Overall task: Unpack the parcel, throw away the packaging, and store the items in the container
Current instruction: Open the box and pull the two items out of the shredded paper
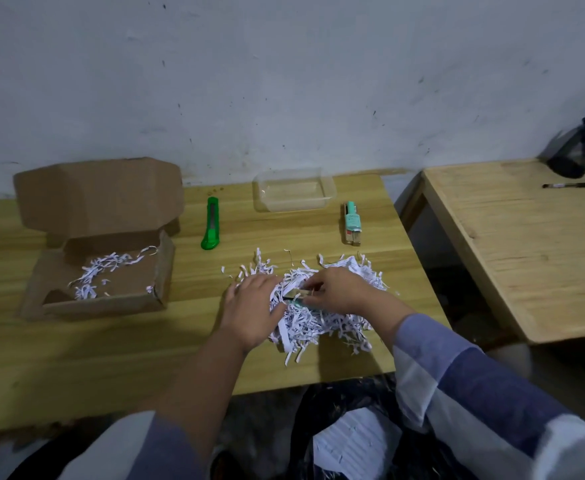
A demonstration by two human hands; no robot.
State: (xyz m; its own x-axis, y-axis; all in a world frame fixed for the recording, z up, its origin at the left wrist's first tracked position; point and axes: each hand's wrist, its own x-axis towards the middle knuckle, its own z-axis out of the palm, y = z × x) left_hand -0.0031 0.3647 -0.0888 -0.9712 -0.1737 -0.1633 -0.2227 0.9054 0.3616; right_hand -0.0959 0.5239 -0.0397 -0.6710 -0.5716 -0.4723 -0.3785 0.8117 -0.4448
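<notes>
A heap of white shredded paper [322, 320] lies on the wooden table [111, 358] in front of me. My left hand [254, 310] rests flat on its left side, fingers spread. My right hand [339, 289] pinches a small item [296, 296] with a teal and metal part that sticks out of the shreds. The open cardboard parcel [100, 237] stands at the left with a few shreds inside. A clear plastic container [294, 190] sits at the back, holding nothing. A mint-green stapler [352, 223] lies to its right.
A green utility knife [210, 224] lies between the parcel and the container. A black rubbish bag [353, 434] with white paper in it hangs open below the table's front edge. A second wooden table [512, 244] stands at the right with a pen and a black mesh holder.
</notes>
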